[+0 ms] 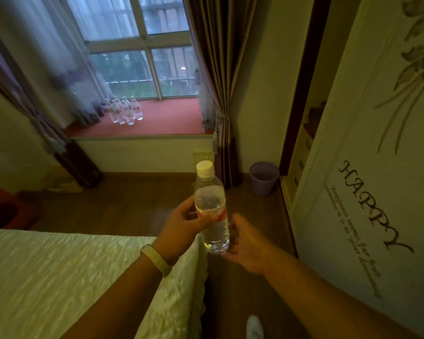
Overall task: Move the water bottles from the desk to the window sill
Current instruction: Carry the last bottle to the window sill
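A clear water bottle with a white cap and a red-and-white label stands upright in mid-air in front of me. My left hand grips it around the label, a white band on that wrist. My right hand is at the bottle's lower right side, fingers curled around its base. Ahead, several water bottles stand grouped on the left part of the red window sill, well beyond my hands. The desk is not in view.
A bed with a pale quilted cover fills the lower left. A purple waste bin sits on the wooden floor by the brown curtain. A white wardrobe door lettered "HAPPY" stands close on the right.
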Available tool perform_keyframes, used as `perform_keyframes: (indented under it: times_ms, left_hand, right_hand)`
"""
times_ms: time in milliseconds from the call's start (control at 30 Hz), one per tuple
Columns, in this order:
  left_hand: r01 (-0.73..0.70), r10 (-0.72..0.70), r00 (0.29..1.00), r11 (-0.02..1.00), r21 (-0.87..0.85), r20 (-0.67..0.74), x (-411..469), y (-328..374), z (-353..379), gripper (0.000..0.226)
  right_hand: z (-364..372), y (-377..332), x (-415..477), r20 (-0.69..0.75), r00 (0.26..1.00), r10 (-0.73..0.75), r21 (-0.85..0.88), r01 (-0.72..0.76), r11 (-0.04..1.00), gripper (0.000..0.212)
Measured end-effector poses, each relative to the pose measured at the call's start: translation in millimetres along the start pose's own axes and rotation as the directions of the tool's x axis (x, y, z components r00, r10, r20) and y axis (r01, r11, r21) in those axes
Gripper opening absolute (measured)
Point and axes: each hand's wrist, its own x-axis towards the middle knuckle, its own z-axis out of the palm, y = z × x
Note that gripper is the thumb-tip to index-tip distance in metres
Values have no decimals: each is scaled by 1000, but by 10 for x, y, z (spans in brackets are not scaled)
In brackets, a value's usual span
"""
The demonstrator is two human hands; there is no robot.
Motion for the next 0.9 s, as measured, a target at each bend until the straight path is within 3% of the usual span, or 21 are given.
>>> perform_keyframes:
  times_ms: [400,900]
  left_hand:
    - [-56,57,998,998,8,-41,1714,437,-73,43]
    - [8,-15,997,995,-104,-70,3524,64,-1046,45]
  right_hand:
    - [-163,-1462,1040,130,991,-34,-4,35,999,25]
    - [328,-2455,2895,36,999,31,-77,-28,997,33]
